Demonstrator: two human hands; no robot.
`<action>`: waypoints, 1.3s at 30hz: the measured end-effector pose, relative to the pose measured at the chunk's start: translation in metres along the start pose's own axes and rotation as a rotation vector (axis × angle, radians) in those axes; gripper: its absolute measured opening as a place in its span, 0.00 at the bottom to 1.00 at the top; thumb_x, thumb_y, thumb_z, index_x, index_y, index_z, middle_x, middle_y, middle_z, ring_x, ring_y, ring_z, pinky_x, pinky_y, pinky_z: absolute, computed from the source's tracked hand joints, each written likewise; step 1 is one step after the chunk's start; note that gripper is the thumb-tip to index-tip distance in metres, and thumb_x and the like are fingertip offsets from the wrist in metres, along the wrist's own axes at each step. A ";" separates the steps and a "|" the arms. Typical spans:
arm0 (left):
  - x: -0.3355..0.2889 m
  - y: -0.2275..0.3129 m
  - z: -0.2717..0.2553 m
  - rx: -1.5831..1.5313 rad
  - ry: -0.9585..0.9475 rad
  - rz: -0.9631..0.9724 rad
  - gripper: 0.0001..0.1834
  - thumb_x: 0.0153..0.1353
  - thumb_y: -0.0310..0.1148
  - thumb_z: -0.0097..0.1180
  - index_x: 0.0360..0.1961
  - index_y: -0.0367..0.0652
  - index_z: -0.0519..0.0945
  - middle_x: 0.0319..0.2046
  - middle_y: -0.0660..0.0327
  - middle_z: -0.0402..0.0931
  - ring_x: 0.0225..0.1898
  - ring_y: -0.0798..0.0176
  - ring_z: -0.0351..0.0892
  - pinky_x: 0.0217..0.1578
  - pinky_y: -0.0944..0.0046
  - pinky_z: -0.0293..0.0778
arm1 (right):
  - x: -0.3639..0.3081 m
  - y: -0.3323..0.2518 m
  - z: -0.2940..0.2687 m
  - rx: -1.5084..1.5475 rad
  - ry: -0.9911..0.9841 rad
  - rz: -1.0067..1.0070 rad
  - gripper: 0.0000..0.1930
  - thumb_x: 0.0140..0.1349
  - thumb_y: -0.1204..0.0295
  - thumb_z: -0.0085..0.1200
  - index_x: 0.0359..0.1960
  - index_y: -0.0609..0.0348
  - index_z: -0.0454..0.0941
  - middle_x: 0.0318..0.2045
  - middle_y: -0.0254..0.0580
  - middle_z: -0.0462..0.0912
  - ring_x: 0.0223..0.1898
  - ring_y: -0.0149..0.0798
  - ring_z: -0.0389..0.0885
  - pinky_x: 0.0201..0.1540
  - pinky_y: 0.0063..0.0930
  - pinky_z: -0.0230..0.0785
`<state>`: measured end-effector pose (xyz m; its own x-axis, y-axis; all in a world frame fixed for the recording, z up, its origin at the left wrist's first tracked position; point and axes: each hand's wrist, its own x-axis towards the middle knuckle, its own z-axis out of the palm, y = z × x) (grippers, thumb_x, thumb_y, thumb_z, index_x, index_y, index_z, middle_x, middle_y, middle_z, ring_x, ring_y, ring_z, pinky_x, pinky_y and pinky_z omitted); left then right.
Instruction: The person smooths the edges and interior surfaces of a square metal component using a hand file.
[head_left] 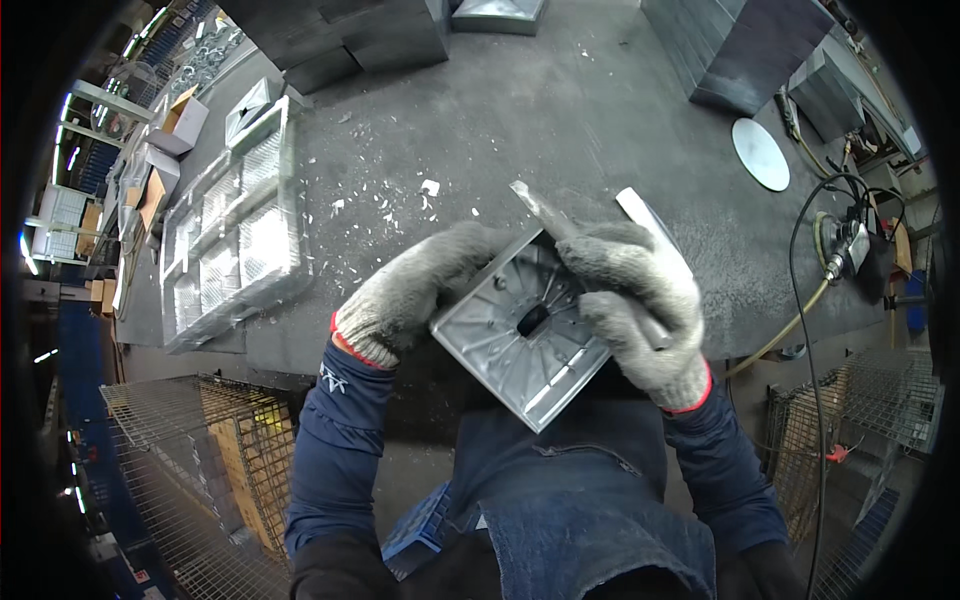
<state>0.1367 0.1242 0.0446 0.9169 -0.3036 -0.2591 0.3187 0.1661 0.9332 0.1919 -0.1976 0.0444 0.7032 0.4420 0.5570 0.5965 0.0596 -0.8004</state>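
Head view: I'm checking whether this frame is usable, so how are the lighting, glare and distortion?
Head view: even light, little shadow; the fisheye bends the bench edges and leaves a black rim; mild glare on the square metal plate held by the gloved left hand and right hand, and on the stacked castings; the centre is sharp, the edges soft.

Both hands wear grey knitted cloth gloves, fuzzy and matt, the left hand (pixel 405 295) and right hand (pixel 640 310) alike. The square cast plate (pixel 505 335) is dull silvery metal with ribs. The workbench (pixel 560 110) looks rough, dark and gritty, strewn with pale metal chips.
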 end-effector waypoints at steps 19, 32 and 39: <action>-0.081 -0.032 0.164 -0.013 0.746 -0.287 0.18 0.77 0.31 0.70 0.60 0.29 0.84 0.31 0.56 0.89 0.28 0.70 0.84 0.30 0.64 0.82 | 0.043 0.009 0.005 -0.277 -0.073 0.070 0.20 0.66 0.74 0.79 0.59 0.62 0.93 0.50 0.51 0.95 0.52 0.51 0.96 0.61 0.48 0.87; -0.052 -0.004 0.118 0.918 0.840 -0.030 0.23 0.71 0.36 0.72 0.62 0.35 0.85 0.42 0.40 0.92 0.37 0.36 0.95 0.42 0.43 0.89 | -0.017 -0.034 -0.010 -0.199 0.165 0.198 0.17 0.68 0.70 0.81 0.53 0.67 0.91 0.46 0.52 0.95 0.46 0.45 0.96 0.50 0.39 0.88; -0.051 0.010 0.116 0.318 0.762 0.004 0.25 0.75 0.31 0.62 0.69 0.30 0.83 0.56 0.40 0.92 0.55 0.49 0.94 0.60 0.50 0.88 | 0.012 -0.044 -0.002 -0.224 -0.057 0.099 0.15 0.65 0.76 0.80 0.52 0.68 0.94 0.50 0.56 0.97 0.54 0.52 0.98 0.63 0.48 0.90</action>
<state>0.0657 0.0323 0.0962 0.8656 0.4356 -0.2471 0.3371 -0.1419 0.9307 0.1748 -0.1966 0.0864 0.7430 0.4860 0.4602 0.6015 -0.1832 -0.7776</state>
